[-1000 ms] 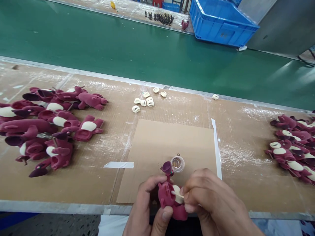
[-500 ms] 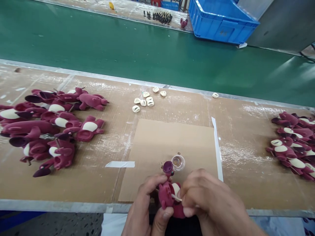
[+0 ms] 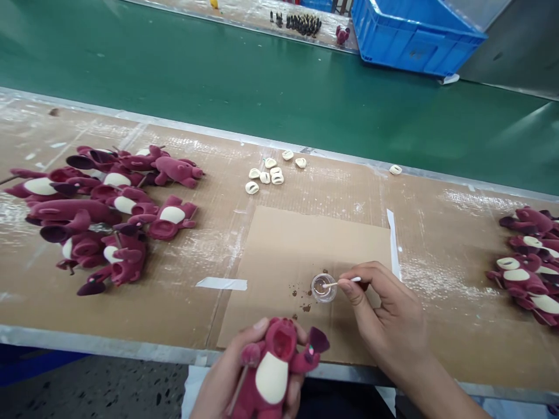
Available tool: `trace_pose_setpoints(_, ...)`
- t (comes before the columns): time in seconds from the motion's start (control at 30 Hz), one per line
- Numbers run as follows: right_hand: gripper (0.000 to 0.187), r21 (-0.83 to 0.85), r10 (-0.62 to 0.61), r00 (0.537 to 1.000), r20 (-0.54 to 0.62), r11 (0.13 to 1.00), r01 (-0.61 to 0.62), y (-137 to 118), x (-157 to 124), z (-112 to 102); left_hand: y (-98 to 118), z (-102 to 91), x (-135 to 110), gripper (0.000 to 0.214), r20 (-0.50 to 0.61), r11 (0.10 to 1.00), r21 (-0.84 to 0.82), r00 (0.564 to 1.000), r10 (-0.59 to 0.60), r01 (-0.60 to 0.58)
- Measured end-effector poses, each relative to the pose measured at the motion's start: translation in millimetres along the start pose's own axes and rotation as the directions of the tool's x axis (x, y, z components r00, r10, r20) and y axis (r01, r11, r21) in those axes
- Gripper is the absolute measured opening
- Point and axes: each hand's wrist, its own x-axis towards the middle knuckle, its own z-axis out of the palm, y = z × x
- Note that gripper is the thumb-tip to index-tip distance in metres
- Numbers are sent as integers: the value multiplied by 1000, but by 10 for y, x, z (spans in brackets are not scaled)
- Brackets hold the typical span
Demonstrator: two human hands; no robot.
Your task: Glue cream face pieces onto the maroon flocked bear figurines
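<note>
maroon toy (image 3: 279, 329), cream belly (image 3: 271, 378), green belt (image 3: 218, 75), blue crate (image 3: 410, 41)

Head view, one camera worn on the person's head: faces forward and down over the near edge of a cardboard-covered workbench (image 3: 437, 233). Close range: left hand (image 3: 218, 375) and right hand (image 3: 388, 317) at lower centre of frame. Farther range: green conveyor belt (image 3: 218, 87) across upper frame, blue plastic crate (image 3: 414, 41) at upper right.

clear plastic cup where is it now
The clear plastic cup sits on the cardboard sheet in the head view, with the swab in the right hand reaching into it.
</note>
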Motion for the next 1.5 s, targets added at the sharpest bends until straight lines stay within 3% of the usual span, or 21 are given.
trace_pose_setpoints(0.1,10,-26,21,1000,3,999,-21,3,-32,-19,-93,-24,82,28,52,988,-26,987,-150,152)
trace_pose_setpoints(0.2,14,-11,55,999,-4,998,-55,7,-57,-27,-193,-88,169,30,100,989,-32,985,-139,142)
trace_pose_setpoints(0.4,19,185,263,965,-8,949,-257,-8,-44,24,-248,-174,230,28,101,990,-17,986,-135,137)
trace_pose_setpoints(0.57,17,256,306,950,-57,925,-282,-1,6,26,-194,-77,196,32,119,991,53,985,-126,120)
trace_pose_setpoints(0.7,14,272,321,945,-63,917,-293,8,20,-10,-185,7,192,28,152,986,18,974,-169,168)
trace_pose_setpoints(0.9,9,267,320,947,-38,916,-299,-56,-23,-106,-314,-57,414,38,323,950,-97,912,-253,298)
trace_pose_setpoints(1.1,8,298,233,971,50,925,-237,-245,-126,-241,-188,58,273,32,208,959,-62,943,-260,278)
trace_pose_setpoints(1.3,12,306,88,986,138,944,-127,-272,-175,-264,-114,183,181,23,108,977,53,972,-210,205)
trace_pose_setpoints(1.4,14,340,73,985,157,932,-124,-291,-166,-245,-106,200,196,20,35,987,115,992,-121,116)
trace_pose_setpoints(1.5,14,390,71,985,157,912,-128,-336,-143,-232,-73,220,180,17,-1,980,166,994,-113,111)
